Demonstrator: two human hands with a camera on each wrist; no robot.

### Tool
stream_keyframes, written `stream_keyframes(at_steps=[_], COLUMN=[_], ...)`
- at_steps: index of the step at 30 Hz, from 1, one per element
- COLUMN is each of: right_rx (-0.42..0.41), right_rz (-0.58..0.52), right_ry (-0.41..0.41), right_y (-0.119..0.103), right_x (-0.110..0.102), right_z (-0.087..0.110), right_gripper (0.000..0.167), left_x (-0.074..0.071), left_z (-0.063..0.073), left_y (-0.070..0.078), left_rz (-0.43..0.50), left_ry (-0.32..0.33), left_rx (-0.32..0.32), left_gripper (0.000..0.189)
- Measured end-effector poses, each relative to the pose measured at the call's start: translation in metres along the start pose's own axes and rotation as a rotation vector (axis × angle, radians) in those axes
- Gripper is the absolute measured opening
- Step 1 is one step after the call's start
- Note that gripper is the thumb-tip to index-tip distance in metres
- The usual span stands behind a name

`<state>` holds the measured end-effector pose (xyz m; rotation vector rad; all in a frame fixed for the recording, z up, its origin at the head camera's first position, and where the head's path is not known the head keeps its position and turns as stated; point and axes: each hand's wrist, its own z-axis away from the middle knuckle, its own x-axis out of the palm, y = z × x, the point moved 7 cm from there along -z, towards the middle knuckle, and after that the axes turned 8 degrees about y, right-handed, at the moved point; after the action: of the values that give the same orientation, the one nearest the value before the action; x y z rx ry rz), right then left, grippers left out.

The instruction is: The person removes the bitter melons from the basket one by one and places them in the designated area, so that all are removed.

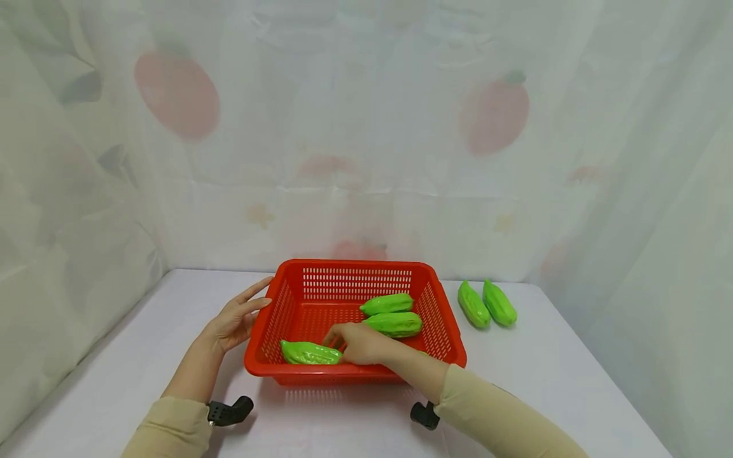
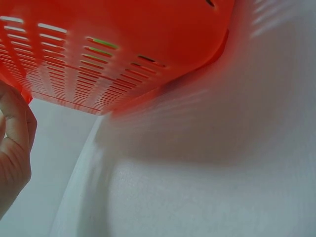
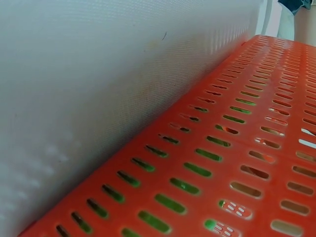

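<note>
Head view overlooks the basket (image 1: 298, 369); wrist views hug it.

Basket (image 1: 326, 313) on table (image 1: 544, 381), one gourd (image 1: 309, 353) inside near left, more gourds (image 1: 395, 324) inside right, gourd pair (image 1: 474, 306) outside, far right.

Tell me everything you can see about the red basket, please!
The red basket is rectangular with rounded corners, a smooth rim and rows of slots in its sides; it looks plastic. It stands upright on the white table, holding green vegetables. The left hand touches its left rim; the right hand reaches inside.
</note>
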<state>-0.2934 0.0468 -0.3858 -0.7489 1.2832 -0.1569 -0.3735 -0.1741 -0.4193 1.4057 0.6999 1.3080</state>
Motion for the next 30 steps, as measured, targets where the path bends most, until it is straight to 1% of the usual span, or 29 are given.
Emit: stream_keyframes(at_steps=[10,18,23,30], right_rx=[0.003,-0.007,-0.033,-0.074], right_rz=[-0.016,0.000,0.010,0.006], right_ry=[-0.011,-0.020,-0.018,-0.001], right_y=[0.0008,-0.0007,-0.0021,-0.0060], right_x=[0.0024,0.0033,0.0018,-0.0013], right_z=[-0.0017,-0.0041,-0.0036,-0.0012], right_gripper=[0.031,0.034,0.033,0.032], left_x=[0.0001,-0.0004,-0.0005,0.0005], left_z=[0.0018,0.0021,0.0015,0.0020], left_y=[-0.0004,0.0011,0.0010,0.0010], left_rz=[0.006,-0.002,-0.011,-0.004], left_ry=[0.002,0.011,0.016,0.004], left_rx=[-0.004,-0.001,-0.006,-0.001], left_gripper=[0.067,0.067,0.067,0.068])
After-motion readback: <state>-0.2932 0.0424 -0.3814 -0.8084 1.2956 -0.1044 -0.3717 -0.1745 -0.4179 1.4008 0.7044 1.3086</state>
